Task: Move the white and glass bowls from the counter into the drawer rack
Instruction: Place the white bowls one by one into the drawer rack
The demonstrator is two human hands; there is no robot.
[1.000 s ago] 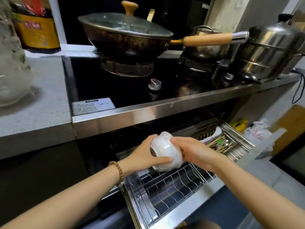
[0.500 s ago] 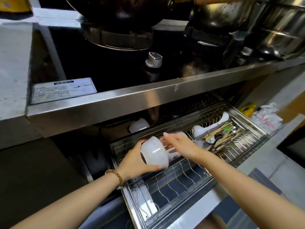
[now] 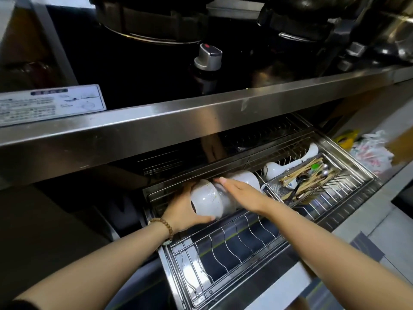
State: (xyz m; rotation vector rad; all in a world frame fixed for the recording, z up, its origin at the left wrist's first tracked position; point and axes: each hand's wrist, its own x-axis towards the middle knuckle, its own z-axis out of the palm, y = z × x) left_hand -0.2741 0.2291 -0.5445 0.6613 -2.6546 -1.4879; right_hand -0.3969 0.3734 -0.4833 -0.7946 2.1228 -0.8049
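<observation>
A white bowl (image 3: 206, 199) lies on its side at the back left of the pulled-out wire drawer rack (image 3: 234, 240), under the steel counter edge. My left hand (image 3: 185, 209) wraps around its left side and bottom. My right hand (image 3: 241, 190) rests flat with fingers extended on top of the bowl and against a second white bowl (image 3: 245, 177) that stands on edge just behind it. No glass bowl is in view.
A mesh cutlery basket (image 3: 306, 177) with chopsticks and spoons and a white ladle (image 3: 288, 165) fill the rack's right half. The steel counter edge (image 3: 201, 117) overhangs the drawer; a stove knob (image 3: 209, 57) and pots sit above. Plastic bags (image 3: 368, 151) lie at right.
Both hands carried the white bowl down and back into the rack's rear left, beside the other bowl. The right hand went from gripping to lying flat. The camera tilted down.
</observation>
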